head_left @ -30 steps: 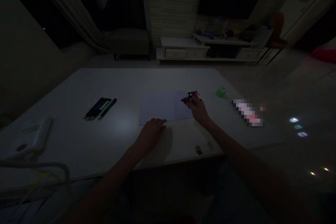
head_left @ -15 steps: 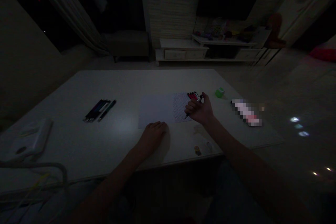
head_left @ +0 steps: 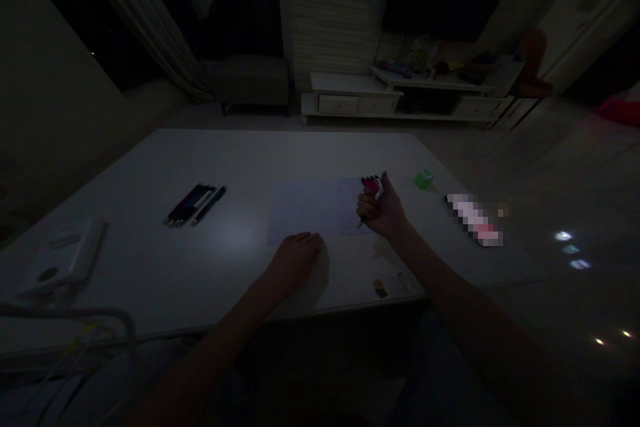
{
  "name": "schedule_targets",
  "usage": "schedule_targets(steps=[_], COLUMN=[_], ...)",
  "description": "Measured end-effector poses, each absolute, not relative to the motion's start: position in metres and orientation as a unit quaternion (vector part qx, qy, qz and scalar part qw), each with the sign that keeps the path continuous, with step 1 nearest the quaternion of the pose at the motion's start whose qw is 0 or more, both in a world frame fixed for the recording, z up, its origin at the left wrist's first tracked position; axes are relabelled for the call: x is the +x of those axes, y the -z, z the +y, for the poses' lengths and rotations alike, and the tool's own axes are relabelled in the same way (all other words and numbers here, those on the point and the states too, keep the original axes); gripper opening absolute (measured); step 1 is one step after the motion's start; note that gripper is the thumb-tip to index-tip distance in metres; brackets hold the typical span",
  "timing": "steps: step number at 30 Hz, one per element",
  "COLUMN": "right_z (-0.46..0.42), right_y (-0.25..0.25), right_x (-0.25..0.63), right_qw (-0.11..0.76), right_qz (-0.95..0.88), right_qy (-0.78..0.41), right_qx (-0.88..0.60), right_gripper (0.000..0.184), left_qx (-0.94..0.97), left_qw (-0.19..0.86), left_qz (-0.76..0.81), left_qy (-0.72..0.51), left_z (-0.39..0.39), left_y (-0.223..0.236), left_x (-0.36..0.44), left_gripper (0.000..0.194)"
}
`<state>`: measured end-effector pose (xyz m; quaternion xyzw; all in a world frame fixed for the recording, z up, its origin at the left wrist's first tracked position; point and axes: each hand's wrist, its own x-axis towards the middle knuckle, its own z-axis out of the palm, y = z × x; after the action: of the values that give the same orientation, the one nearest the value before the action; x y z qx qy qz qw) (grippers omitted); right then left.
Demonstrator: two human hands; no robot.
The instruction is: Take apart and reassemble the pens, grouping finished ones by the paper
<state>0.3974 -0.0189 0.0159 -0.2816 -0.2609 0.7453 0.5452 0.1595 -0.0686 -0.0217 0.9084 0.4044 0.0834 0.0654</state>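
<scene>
My right hand [head_left: 384, 213] is closed around a pen [head_left: 361, 221], its dark tip slanting down and left above the written part of the paper; the thumb points up near the pen's top end. Small dense writing fills the right part of the white paper [head_left: 300, 203], while its left part looks blank. My left hand [head_left: 296, 255] lies flat on the table at the paper's lower edge, fingers stretched out and holding nothing. Just behind my right hand are several red pens with dark ends [head_left: 369, 182], partly hidden by it.
Several dark pens [head_left: 193, 204] lie side by side on the left of the white table [head_left: 240, 160]. A white box [head_left: 67, 250] with a cable sits at the left edge. On the right are a green block-like item [head_left: 423, 179] and a blurred-out phone-like object [head_left: 475, 220]. A small sticker [head_left: 380, 288] is near the front edge.
My right thumb has straightened upward by the pen's top, and the pen has shifted in the closed fingers. My left hand stays put. The whole view has moved slightly.
</scene>
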Motion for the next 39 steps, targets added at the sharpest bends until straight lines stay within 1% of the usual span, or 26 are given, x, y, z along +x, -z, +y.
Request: schedule_targets(steps=[2,4,6,8,11,13,15,18,24,26,34,39], right_z=[-0.013,-0.008,-0.006,-0.005,-0.004,-0.004,-0.003,-0.004,-0.006,-0.006,-0.007,-0.008], right_y=[-0.014,-0.010,-0.005,0.001,0.010,0.015,0.020,0.029,0.045,0.047,0.047,0.045], right_x=[0.395,0.392,0.388,0.385,0.381,0.378,0.373,0.365,0.356,0.355,0.352,0.352], right_qw=[0.547,0.529,0.477,0.436,0.455,0.456,0.431,0.413,0.450,0.449,0.446,0.439], right_qz=[-0.274,-0.306,-0.363,-0.424,-0.487,-0.513,-0.535,-0.546,-0.534,-0.536,-0.530,-0.538], right_qy=[-0.713,-0.680,-0.650,-0.612,-0.530,-0.501,-0.490,-0.433,-0.348,-0.333,-0.343,-0.336], right_qx=[-0.342,-0.407,-0.466,-0.506,-0.525,-0.526,-0.537,-0.586,-0.626,-0.633,-0.634,-0.637], right_gripper=[0.032,0.036,0.043,0.041,0.026,0.021,0.022,0.027,0.014,0.015,0.014,0.015], left_qx=[0.909,0.910,0.911,0.911,0.912,0.913,0.911,0.909,0.911,0.912,0.907,0.909], left_qw=[0.063,0.059,0.057,0.055,0.054,0.055,0.055,0.052,0.049,0.050,0.064,0.057], left_qz=[0.403,0.403,0.400,0.400,0.396,0.393,0.397,0.404,0.399,0.398,0.406,0.402], left_qy=[-0.083,-0.082,-0.081,-0.084,-0.094,-0.097,-0.096,-0.091,-0.087,-0.086,-0.086,-0.089], left_z=[-0.068,-0.068,-0.068,-0.067,-0.067,-0.067,-0.067,-0.067,-0.065,-0.066,-0.066,-0.067], left_y=[0.023,0.024,0.025,0.026,0.027,0.027,0.027,0.026,0.029,0.029,0.026,0.029], left_x=[0.159,0.159,0.159,0.158,0.158,0.159,0.159,0.160,0.160,0.160,0.161,0.160], left_gripper=[0.033,0.034,0.034,0.034,0.033,0.032,0.032,0.032,0.032,0.032,0.030,0.032])
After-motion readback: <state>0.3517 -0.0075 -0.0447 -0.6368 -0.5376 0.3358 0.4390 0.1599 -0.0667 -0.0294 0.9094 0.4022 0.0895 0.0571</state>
